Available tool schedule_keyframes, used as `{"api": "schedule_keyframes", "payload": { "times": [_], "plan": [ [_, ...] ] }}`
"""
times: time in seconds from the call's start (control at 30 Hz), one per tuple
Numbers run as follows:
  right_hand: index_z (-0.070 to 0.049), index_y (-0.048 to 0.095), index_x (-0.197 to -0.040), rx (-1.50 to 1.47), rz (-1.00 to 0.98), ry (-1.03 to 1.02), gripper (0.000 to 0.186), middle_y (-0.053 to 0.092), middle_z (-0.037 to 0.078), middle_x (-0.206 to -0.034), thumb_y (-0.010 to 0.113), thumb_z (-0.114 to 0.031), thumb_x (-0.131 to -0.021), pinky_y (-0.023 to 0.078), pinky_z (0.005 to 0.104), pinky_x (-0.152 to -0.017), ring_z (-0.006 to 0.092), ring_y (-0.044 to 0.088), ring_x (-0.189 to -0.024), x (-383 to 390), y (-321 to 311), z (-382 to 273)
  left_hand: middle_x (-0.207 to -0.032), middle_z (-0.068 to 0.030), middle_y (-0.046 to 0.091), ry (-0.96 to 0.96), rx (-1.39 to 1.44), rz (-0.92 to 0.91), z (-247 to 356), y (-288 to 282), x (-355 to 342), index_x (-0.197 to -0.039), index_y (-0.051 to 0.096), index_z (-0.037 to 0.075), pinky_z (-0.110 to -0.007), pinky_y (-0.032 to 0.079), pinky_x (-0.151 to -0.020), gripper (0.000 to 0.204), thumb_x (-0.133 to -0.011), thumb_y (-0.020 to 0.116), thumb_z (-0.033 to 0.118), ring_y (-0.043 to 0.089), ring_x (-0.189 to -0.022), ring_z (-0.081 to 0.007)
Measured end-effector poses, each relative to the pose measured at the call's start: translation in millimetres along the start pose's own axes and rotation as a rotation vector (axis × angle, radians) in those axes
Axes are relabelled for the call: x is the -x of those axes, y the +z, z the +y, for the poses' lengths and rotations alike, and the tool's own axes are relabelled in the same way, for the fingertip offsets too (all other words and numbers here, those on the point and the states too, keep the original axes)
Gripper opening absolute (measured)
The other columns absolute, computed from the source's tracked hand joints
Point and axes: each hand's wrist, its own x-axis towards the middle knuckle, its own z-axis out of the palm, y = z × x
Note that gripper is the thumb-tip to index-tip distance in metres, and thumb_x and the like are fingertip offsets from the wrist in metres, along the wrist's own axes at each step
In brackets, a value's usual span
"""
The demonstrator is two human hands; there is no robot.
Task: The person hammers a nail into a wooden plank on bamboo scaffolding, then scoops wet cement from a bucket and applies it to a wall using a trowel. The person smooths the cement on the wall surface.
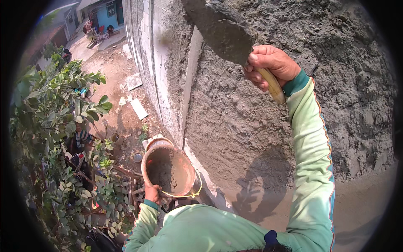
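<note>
Smoothing likely remains — the wall is mortared, but rough. Right hand grips trowel; left hand clasps bucket.

Pale green sleeves (teal cuffs)

Mortar lies in the bucket, between the tree and the wall.

Open air between bucket and trowel, rough wall behind.
</note>
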Motion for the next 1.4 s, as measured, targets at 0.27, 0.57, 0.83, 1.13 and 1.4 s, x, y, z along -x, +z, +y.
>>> {"api": "schedule_keyframes", "payload": {
  "times": [0.27,0.57,0.83,1.13,1.4],
  "plan": [
    [-0.010,0.055,-0.093,0.181,0.844,0.299,0.030,0.055,-0.003,-0.069,0.057,-0.036,-0.107,0.043,0.0212,-0.048,0.0048,0.051,-0.052,174,40,165,-0.094,-0.0107,0.052,-0.060,-0.084,0.019,-23,-16,-9,-0.139,0.044,0.008,-0.043,0.057,-0.062,0.068,-0.073,0.053,-0.009,0.061,-0.075,-0.0267],
    [-0.003,0.061,-0.110,1.186,0.463,0.762,0.025,0.071,0.021,-0.093,0.060,-0.022,-0.094,0.058,0.0514,-0.074,0.0370,0.073,-0.095,96,137,445,-0.100,-0.0045,0.058,0.104,-0.277,-0.430,31,108,15,-0.140,0.051,0.005,-0.033,0.051,-0.068,0.070,-0.072,0.061,-0.008,0.057,-0.083,-0.0169],
    [-0.009,0.071,-0.097,1.318,0.428,0.523,0.015,0.074,0.013,-0.089,0.061,-0.019,-0.091,0.061,0.0473,-0.071,0.0329,0.075,-0.091,97,171,412,-0.120,-0.0065,0.060,0.253,-0.345,-0.561,62,143,37,-0.149,0.045,0.002,-0.031,0.050,-0.086,0.079,-0.072,0.056,-0.009,0.058,-0.103,-0.0166],
    [-0.001,0.073,-0.104,0.632,0.327,0.645,0.040,0.071,0.026,-0.104,0.066,-0.039,-0.091,0.053,0.0527,-0.090,0.0446,0.068,-0.102,126,153,420,-0.167,-0.0122,0.028,0.512,-0.459,-0.831,81,150,84,-0.167,0.014,0.008,-0.034,0.022,-0.123,0.110,-0.065,0.049,-0.012,0.025,-0.154,-0.0220],
    [-0.002,0.070,-0.119,0.364,0.237,0.667,0.053,0.072,0.026,-0.104,0.064,-0.047,-0.092,0.051,0.0508,-0.092,0.0437,0.068,-0.105,91,172,418,-0.157,-0.0095,0.039,0.104,-0.123,-0.595,52,119,42,-0.163,0.025,0.007,-0.032,0.044,-0.105,0.104,-0.066,0.054,-0.014,0.041,-0.139,-0.0226]
  ]
}}
